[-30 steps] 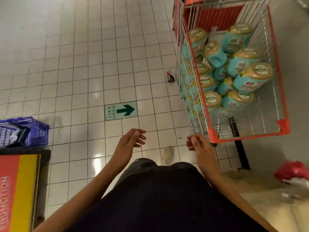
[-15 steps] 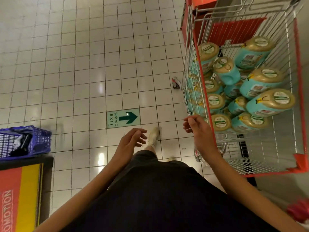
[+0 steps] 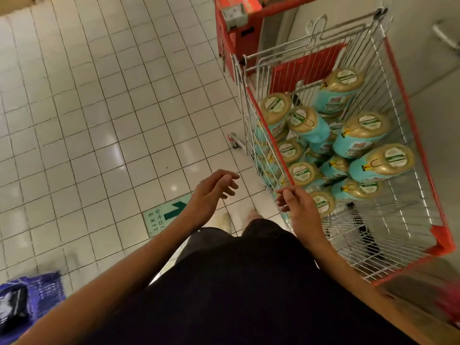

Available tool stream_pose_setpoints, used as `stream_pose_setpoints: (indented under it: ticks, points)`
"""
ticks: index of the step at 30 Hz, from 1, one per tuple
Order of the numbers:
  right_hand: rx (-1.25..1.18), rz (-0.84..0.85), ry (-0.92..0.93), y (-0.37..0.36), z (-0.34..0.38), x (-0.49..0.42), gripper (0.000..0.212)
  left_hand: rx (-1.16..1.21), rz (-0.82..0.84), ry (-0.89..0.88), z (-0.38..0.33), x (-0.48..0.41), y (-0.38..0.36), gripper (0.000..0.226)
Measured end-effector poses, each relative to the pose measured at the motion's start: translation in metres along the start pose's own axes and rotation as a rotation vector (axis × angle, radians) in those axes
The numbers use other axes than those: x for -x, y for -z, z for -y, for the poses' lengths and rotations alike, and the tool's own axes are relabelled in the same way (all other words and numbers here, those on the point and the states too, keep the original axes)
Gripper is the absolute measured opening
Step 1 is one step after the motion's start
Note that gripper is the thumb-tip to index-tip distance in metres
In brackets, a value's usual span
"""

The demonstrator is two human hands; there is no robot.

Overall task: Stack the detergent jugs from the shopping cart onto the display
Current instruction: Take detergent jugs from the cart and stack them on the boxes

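The detergent jugs (image 3: 358, 135) lay heaped in the shopping cart (image 3: 388, 235), which stood on the right of the view on a pale tiled floor (image 3: 99, 108). The jugs were teal with beige caps and lay on their sides in a loose pile, filling the far and left part of the wire basket, while the near part of the basket's floor showed bare wire. None of them was in a hand.

The left hand (image 3: 211, 192) hung over the tiles, apart from the cart, its fingers loosely bent and grasping nothing. The right hand (image 3: 296, 205) was raised just beside the cart's near left wall, fingers loosely curled inward and likewise grasping nothing; whether its fingertips touched the wire could not be told.

A green exit sign (image 3: 161, 215) with an arrow was set into the floor beneath the left forearm. A purple basket (image 3: 27, 300) sat at the lower left corner, blurred. A red box (image 3: 236, 33) stood just behind the cart's far end
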State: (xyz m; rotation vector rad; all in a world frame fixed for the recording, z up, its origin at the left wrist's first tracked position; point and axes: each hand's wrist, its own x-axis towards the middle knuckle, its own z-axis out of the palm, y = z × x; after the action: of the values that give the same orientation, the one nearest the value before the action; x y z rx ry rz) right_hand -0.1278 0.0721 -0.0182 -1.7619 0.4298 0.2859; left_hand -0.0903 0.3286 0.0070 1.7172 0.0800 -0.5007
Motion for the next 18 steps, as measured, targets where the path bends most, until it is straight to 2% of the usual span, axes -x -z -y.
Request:
stream_pose_setpoints:
  ticks: [8, 10, 12, 14, 18]
  points:
    - [0.040, -0.098, -0.070, 0.039, 0.013, -0.104, 0.015, -0.122, 0.096, 0.078, -0.032, -0.129, -0.028, 0.043]
    - [0.051, -0.103, -0.070, 0.050, 0.021, -0.137, 0.021, -0.174, 0.088, 0.132, -0.041, -0.161, -0.038, 0.040]
    - [0.077, -0.097, -0.083, 0.058, 0.029, -0.171, 0.026, -0.239, 0.079, 0.161, -0.047, -0.192, -0.047, 0.031]
    - [0.133, -0.068, -0.090, 0.063, 0.037, -0.208, 0.023, -0.318, 0.083, 0.167, -0.053, -0.225, -0.056, 0.022]
    - [0.240, 0.041, -0.127, 0.067, 0.049, -0.287, 0.011, -0.456, 0.045, 0.185, -0.061, -0.289, -0.066, 0.035]
